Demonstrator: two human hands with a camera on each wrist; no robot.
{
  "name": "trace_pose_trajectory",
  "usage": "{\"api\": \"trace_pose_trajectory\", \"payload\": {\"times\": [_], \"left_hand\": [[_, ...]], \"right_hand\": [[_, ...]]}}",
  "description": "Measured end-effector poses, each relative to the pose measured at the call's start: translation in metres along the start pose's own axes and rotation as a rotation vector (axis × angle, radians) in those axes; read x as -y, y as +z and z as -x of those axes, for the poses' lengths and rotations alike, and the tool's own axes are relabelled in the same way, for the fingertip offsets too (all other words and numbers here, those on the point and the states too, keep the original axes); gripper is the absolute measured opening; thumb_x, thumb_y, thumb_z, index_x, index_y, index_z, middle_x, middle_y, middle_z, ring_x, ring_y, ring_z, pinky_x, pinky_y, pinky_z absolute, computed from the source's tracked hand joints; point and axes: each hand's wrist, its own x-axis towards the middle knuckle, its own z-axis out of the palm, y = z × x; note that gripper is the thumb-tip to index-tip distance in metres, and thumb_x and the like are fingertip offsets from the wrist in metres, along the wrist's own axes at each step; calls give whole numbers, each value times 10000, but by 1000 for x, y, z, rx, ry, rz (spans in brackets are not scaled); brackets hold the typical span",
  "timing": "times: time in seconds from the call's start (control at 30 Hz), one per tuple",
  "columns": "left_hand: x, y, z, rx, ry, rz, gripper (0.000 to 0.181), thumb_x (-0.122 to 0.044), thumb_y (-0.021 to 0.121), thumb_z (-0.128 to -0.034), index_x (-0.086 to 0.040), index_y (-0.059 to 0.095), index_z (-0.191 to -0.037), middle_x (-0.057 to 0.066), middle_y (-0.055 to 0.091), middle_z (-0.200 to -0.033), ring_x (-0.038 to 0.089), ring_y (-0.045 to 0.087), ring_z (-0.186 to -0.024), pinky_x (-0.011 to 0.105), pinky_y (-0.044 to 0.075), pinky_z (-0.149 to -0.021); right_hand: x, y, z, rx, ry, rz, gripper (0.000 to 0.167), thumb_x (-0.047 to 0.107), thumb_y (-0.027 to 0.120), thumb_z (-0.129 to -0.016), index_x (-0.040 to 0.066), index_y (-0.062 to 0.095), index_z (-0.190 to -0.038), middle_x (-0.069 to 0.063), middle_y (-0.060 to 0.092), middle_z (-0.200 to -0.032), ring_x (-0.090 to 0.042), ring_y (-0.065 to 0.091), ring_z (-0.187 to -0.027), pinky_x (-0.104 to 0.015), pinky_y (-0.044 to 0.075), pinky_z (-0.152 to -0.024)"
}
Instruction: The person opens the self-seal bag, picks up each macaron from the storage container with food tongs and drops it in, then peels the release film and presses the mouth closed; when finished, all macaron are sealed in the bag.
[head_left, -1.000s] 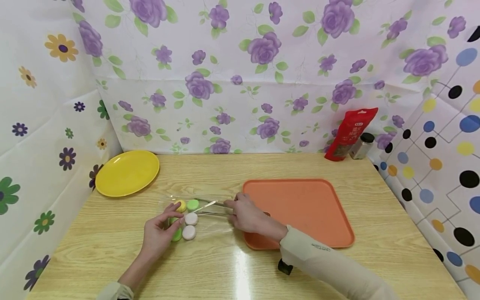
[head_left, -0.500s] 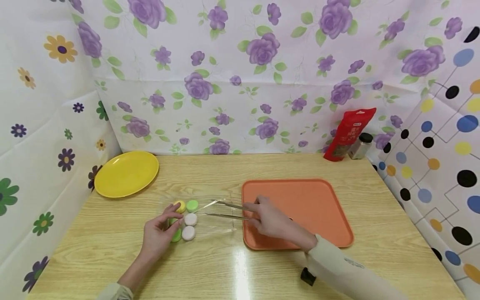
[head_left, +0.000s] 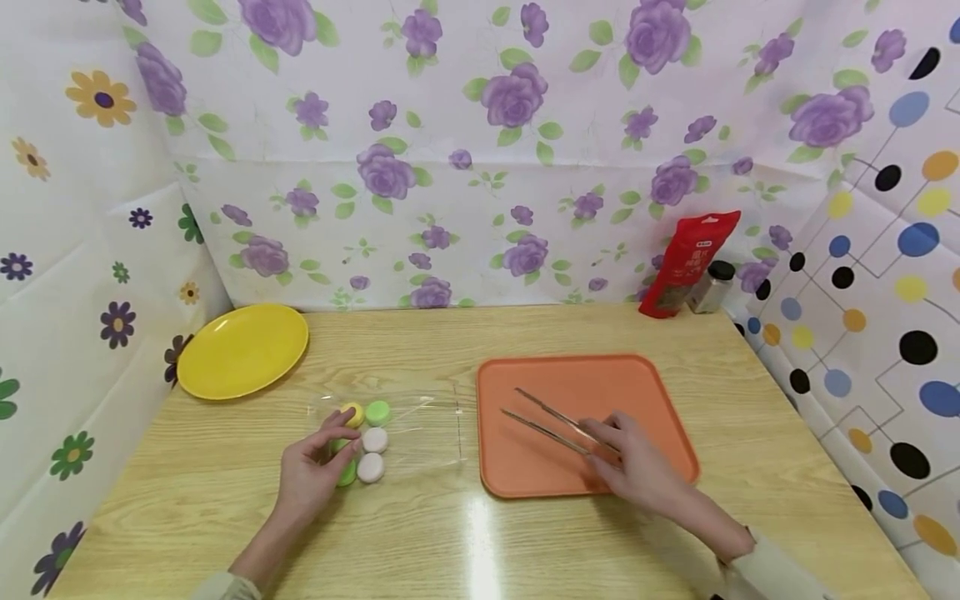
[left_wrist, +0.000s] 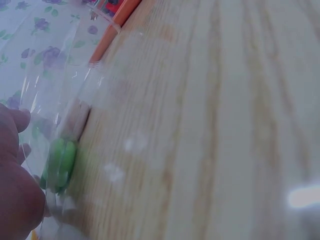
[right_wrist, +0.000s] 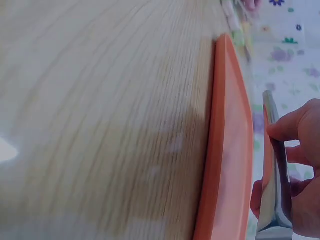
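My left hand point(head_left: 318, 467) pinches the film of a clear plastic bag point(head_left: 427, 429) with thumb and fingertips, close over its left end. Inside that bag lie several macarons: a yellow one point(head_left: 352, 414), two pale whitish ones point(head_left: 371, 467) and green ones point(head_left: 377, 412), some partly behind my fingers. From the left wrist, a green macaron point(left_wrist: 61, 162) shows through the film. Over the orange tray point(head_left: 498, 475), my right hand point(head_left: 641, 467) holds metal tongs point(head_left: 551, 429), whose arms are spread and point left with nothing between them.
A yellow oval plate point(head_left: 243, 350) is at the back left. Toward the back right, a red pouch point(head_left: 686, 267) stands beside a black-capped jar point(head_left: 711, 287). Patterned cloth walls point(head_left: 457, 233) close in the table's back and sides.
My right hand has drawn the tongs rightward out of the bag's open end and over the orange tray. My left hand has stayed pinching the bag.
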Motion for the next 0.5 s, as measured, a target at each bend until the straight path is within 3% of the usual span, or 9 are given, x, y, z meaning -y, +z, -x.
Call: {"api": "trace_pose_trajectory", "payload": {"times": [0.13, 0.3, 0.5], "left_hand": [[0, -1, 0, 5, -11, -3, 84, 135, 730, -839, 75, 713, -896, 263, 631, -1248, 265, 493, -1324, 167, 361, -1063], [-1, -1, 0, 11, -14, -13, 77, 120, 731, -847, 68, 717, -903, 245, 634, -1257, 328, 470, -1337, 163, 361, -1057], [-1, 0, 0, 10, -12, -17, 80, 119, 733, -846, 66, 717, -904, 257, 631, -1255, 264, 487, -1331, 164, 359, -1062]], "right_hand": [[-4, -11, 14, -44, 40, 4, 478, -28, 729, -879, -39, 596, -1339, -61, 474, -892, -155, 366, -709, -232, 334, -529], [-16, -20, 32, -131, 48, 81, 522, -41, 740, -856, -15, 593, -1356, -32, 473, -847, -109, 347, -680, -224, 327, -507], [-32, -33, 50, -238, 86, 154, 499, -80, 747, -813, -47, 630, -1296, -80, 494, -829, -140, 359, -685, -237, 313, -525]]}}
